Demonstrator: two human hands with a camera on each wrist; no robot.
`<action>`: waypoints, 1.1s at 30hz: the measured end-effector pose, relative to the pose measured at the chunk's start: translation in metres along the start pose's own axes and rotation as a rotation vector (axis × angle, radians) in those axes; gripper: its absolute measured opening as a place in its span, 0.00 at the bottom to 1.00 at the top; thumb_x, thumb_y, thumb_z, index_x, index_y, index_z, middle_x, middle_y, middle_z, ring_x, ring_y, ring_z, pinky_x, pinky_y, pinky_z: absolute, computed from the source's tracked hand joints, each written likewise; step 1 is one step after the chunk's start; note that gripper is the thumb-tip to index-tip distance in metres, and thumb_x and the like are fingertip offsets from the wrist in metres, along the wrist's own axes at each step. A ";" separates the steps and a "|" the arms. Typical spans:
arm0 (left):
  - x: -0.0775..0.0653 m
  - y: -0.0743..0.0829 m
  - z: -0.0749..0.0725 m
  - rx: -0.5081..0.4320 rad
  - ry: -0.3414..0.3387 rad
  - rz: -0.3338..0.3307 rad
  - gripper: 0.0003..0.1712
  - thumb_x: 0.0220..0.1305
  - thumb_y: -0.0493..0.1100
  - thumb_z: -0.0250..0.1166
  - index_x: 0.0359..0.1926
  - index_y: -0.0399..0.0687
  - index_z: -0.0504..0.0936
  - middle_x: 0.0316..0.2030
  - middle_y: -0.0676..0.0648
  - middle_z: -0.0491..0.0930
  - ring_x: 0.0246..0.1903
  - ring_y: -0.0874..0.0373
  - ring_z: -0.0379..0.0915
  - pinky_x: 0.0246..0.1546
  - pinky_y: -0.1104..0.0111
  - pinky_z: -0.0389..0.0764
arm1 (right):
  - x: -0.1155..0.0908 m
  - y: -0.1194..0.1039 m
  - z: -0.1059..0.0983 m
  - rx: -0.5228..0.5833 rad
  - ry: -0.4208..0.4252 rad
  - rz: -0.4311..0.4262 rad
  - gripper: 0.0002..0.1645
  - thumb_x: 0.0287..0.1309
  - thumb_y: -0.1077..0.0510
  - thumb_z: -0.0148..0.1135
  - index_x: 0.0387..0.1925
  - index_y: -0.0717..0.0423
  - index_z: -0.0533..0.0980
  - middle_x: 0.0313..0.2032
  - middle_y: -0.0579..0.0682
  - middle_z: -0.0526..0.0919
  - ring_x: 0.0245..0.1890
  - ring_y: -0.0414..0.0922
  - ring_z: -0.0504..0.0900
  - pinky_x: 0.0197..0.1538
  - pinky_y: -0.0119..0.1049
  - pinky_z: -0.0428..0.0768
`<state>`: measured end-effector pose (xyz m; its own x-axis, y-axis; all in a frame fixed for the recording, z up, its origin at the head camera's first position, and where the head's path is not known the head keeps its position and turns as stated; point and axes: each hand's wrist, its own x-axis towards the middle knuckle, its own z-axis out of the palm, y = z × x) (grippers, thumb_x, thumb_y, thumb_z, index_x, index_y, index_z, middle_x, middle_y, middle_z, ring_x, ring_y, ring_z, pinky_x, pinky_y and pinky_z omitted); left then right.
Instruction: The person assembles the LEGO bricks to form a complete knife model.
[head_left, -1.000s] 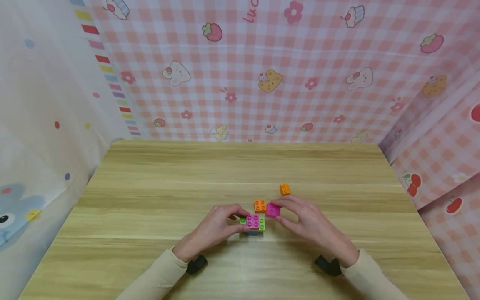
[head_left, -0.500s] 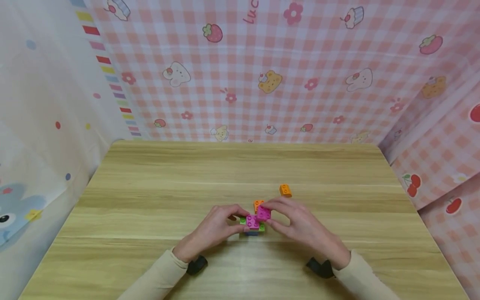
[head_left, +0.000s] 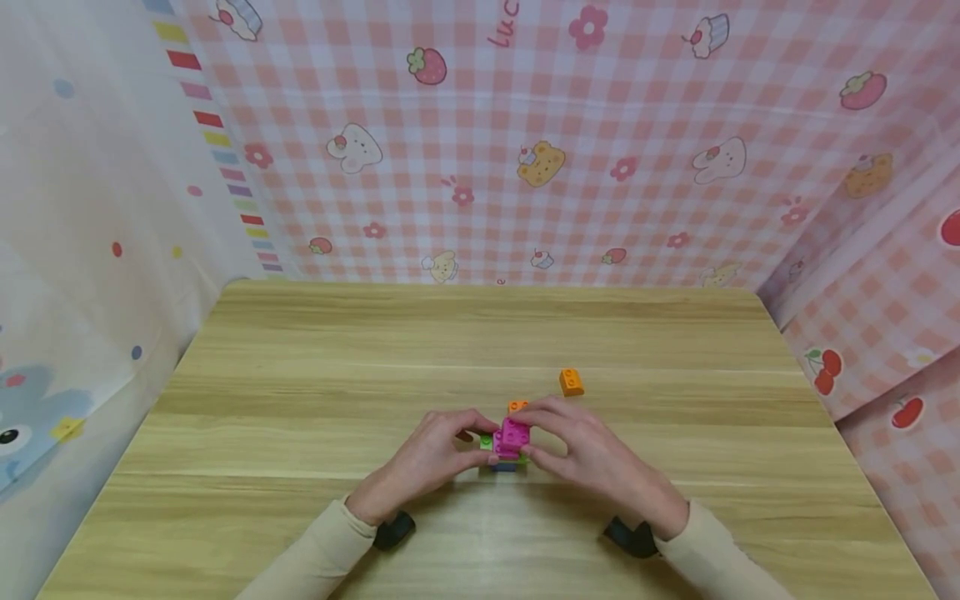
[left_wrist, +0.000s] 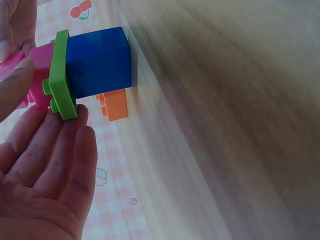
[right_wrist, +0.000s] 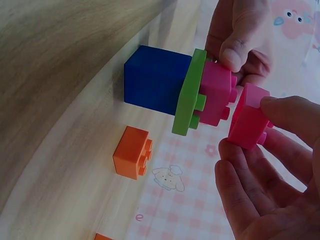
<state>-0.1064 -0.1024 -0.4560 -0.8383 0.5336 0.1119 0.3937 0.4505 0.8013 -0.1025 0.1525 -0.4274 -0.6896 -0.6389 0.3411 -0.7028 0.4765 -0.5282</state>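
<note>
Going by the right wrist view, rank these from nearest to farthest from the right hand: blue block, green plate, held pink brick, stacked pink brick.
From the right hand:
1. Held pink brick: between its thumb and fingers.
2. Stacked pink brick: just below the held one.
3. Green plate: directly under that.
4. Blue block: at the bottom.

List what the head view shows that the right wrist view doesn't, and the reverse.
Head view only: the sleeves and the far orange block whole.
Right wrist view only: the hollow underside of the upper pink block and its gap from the lower pink block.
Both: left hand, right hand, both pink blocks, green block, blue block, near orange block.
</note>
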 end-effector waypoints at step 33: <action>-0.001 0.001 -0.002 0.034 -0.013 -0.026 0.17 0.64 0.44 0.75 0.52 0.43 0.89 0.50 0.48 0.89 0.48 0.55 0.84 0.51 0.59 0.85 | 0.008 -0.004 0.004 -0.057 -0.069 -0.092 0.20 0.63 0.57 0.74 0.56 0.55 0.85 0.52 0.44 0.82 0.48 0.39 0.82 0.52 0.31 0.84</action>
<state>-0.1057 -0.1043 -0.4544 -0.8434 0.5307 0.0838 0.3849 0.4879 0.7834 -0.1045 0.1432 -0.4251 -0.6093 -0.7205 0.3310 -0.7728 0.4462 -0.4513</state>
